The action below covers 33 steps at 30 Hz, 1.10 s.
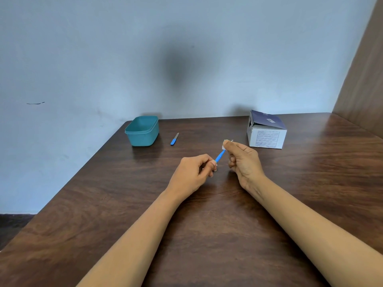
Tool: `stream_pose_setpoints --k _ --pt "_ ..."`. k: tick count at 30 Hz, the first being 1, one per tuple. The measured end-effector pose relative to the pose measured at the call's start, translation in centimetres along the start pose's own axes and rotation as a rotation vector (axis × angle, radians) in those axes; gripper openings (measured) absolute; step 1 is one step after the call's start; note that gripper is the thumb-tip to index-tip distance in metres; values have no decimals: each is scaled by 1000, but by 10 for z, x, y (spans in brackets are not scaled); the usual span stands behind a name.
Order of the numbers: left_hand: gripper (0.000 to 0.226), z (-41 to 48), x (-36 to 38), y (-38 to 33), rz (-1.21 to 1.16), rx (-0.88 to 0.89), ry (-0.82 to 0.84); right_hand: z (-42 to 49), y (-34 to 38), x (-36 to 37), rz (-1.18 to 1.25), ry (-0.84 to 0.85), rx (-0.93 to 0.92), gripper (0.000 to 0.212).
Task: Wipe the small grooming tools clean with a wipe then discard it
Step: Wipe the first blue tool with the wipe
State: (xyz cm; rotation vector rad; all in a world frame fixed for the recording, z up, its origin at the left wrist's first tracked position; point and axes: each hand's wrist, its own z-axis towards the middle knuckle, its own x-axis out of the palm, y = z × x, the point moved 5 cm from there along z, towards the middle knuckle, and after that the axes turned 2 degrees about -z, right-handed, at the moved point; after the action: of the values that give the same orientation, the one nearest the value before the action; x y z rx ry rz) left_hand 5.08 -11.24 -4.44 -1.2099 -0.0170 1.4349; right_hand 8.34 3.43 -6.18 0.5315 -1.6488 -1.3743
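Observation:
My left hand [196, 169] pinches the lower end of a small blue-handled grooming tool [219, 156], held above the middle of the table and pointing up to the right. My right hand [241, 157] pinches a small white wipe [224, 146] around the tool's upper end, so its metal part is mostly hidden. A second blue-handled tool with a grey metal blade [174, 139] lies flat on the table further back, to the left of both hands.
A teal plastic tub [142, 131] without a lid stands at the back left of the brown wooden table [207, 224]. A white and dark blue cardboard box [267, 130] with its flap open stands at the back right. A wooden panel rises at the right.

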Motion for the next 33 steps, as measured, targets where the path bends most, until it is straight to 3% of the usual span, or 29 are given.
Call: stream_pose_setpoints --k 7,15,24,29,33 --pt "22 -1 0 -1 -21 -9 30 -2 1 7 120 144 89 12" --pt "22 -1 1 -2 9 17 3 2 -1 -1 147 21 79 4" --pt "23 -3 4 0 37 -4 4 3 -3 3 186 144 111 14" --pt "23 -4 3 -4 60 18 7 7 -4 2 192 108 65 3" --pt "21 -4 3 -8 90 41 -5 6 -3 1 155 98 20 7"
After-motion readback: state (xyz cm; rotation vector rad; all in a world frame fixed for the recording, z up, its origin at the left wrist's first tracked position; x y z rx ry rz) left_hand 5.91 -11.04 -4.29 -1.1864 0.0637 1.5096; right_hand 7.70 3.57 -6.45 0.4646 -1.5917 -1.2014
